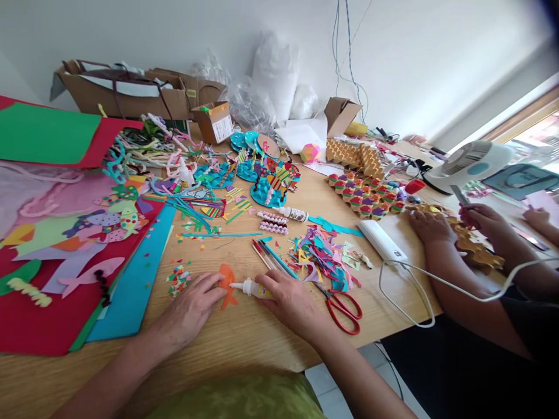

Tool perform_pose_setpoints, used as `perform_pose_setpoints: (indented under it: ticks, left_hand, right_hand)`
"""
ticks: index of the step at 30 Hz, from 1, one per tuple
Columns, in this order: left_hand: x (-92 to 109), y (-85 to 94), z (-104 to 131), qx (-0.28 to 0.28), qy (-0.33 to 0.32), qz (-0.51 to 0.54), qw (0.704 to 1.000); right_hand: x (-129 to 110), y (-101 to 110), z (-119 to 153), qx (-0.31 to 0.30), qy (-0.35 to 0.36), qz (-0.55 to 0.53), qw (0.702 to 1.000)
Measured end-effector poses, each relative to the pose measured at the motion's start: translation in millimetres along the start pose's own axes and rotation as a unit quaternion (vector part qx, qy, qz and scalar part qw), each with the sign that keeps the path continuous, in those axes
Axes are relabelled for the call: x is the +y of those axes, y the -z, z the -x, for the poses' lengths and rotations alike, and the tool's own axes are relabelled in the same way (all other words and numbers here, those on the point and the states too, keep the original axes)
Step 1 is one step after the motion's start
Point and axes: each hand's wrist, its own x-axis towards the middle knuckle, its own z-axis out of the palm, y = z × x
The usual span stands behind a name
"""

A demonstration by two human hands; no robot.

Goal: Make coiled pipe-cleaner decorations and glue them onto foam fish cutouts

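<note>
An orange paper fish [229,298] lies on the wooden table in front of me. The fingertips of my left hand [190,302] are closed on its left edge. My right hand [292,299] grips a small white glue bottle [250,287], tipped on its side with the nozzle pointing left. The nozzle tip is at the fish's body; whether glue is coming out is too small to tell. Left of the fish sits a little heap of coloured paper bits [179,279]. Beyond my right hand are pencils [264,256] and a pile of paper scraps [321,256].
Red-handled scissors [345,311] lie right of my right hand. A white power bank [382,240] trails a cable [430,311]. Foam sheets [126,291] cover the left side. At right, a co-worker's hands [432,227] work on an egg carton [478,250], one holding a blade-like tool.
</note>
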Motion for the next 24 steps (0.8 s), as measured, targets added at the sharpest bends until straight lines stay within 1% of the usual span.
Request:
perform_pose_setpoints:
  ticks: [3, 5, 11, 15, 19, 24]
  left_hand:
    - [-0.2, -0.4, -0.1, -0.004, 0.004, 0.007, 1.000]
    - [-0.4, -1.0, 0.0, -0.005, 0.007, 0.008, 1.000]
    - [0.7, -0.5, -0.2, -0.006, 0.004, 0.010, 1.000]
    - [1.4, 0.6, -0.7, -0.008, 0.005, 0.013, 1.000]
    - [0.7, 0.0, -0.3, -0.001, 0.001, 0.019, 1.000]
    - [0.3, -0.2, -0.6, 0.007, -0.011, 0.032, 0.999]
  right_hand:
    - [-1.6, 3.2, -2.8, 0.018, -0.016, -0.005, 1.000]
    - [-2.9, 4.9, -5.8, 0.029, -0.016, -0.005, 0.999]
    - [-0.8, 7.3, -7.5, 0.028, 0.029, -0.019, 0.999]
    - [2.5, 8.7, -8.2, 0.029, 0.034, -0.029, 0.999]
    - [-1.1, 12.3, -10.7, 0.026, 0.036, -0.002, 0.999]
    - [-12.6, 26.1, -12.7, -0.018, 0.039, 0.080, 0.996]
